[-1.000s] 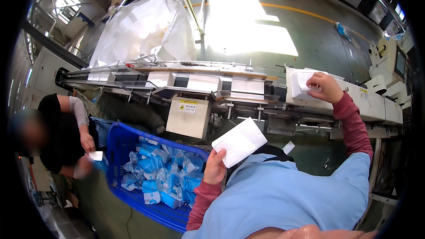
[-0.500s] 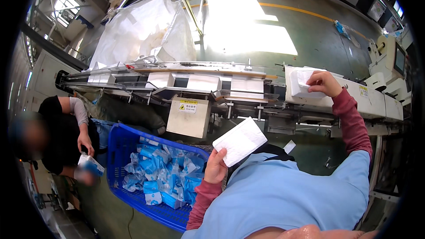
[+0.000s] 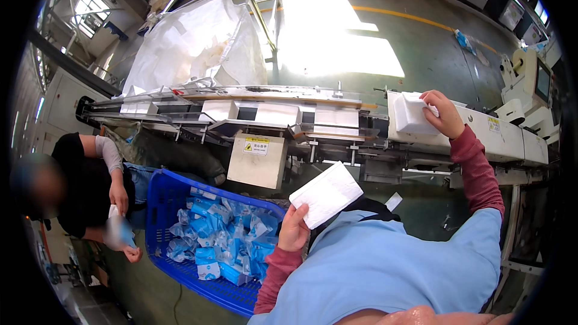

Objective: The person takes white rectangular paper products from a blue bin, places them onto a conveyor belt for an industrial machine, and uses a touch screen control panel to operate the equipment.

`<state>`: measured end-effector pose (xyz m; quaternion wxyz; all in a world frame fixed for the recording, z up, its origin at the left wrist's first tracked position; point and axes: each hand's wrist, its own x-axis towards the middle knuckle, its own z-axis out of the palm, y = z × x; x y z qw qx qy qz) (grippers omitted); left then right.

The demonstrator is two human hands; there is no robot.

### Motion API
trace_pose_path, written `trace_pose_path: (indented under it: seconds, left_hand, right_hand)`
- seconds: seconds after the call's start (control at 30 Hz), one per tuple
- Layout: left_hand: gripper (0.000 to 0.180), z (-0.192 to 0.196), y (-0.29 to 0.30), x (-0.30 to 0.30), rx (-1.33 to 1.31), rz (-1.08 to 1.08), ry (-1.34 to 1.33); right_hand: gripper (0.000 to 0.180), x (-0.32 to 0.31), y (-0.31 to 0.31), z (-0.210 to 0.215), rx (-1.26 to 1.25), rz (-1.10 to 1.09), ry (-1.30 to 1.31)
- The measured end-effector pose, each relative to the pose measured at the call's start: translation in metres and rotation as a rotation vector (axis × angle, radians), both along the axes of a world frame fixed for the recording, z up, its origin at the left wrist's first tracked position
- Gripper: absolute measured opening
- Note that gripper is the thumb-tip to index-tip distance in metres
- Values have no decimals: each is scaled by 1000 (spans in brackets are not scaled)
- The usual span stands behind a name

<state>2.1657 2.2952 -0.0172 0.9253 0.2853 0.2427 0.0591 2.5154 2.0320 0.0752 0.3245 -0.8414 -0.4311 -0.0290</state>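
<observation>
My left hand (image 3: 293,227) is closed on the edge of a flat white stack of tissues (image 3: 327,194), held above my lap. My right hand (image 3: 444,114) reaches to the right end of the conveyor. Its fingers are curled, pinching a bit of white tissue (image 3: 431,109) at the edge of another white tissue stack (image 3: 412,115). That stack rests on the machine's pale cover. More white tissue stacks (image 3: 277,114) lie spaced along the conveyor (image 3: 241,127).
Left of me stands a blue plastic basket (image 3: 158,204) with blue-and-clear tissue packs. A co-worker (image 3: 90,168) beside it handles a small pack. Beyond the conveyor is a large translucent bag (image 3: 186,42) in a metal frame; a machine with a screen (image 3: 542,81) stands far right.
My right hand has shifted from the top of the stack to its far right edge, fingers more curled. My left hand holds still. The co-worker's hands have moved around the pack.
</observation>
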Motion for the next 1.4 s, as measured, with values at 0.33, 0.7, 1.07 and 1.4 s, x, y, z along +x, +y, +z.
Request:
trace_pose_path:
  seconds: [0.33, 0.7, 1.07, 1.4]
  left_hand:
    - [47, 3, -3, 10, -14, -28, -4]
    - [47, 7, -7, 18, 9, -63, -8]
    - [40, 9, -7, 14, -37, -21, 12]
    - [40, 10, -8, 14, -40, -3, 28]
  right_hand:
    - [25, 22, -36, 2, 299, -544, -514]
    - [22, 42, -68, 11, 980, -600, -544]
    - [23, 16, -42, 45, 575, -330, -626]
    - [26, 9, -32, 57, 585, -316, -407]
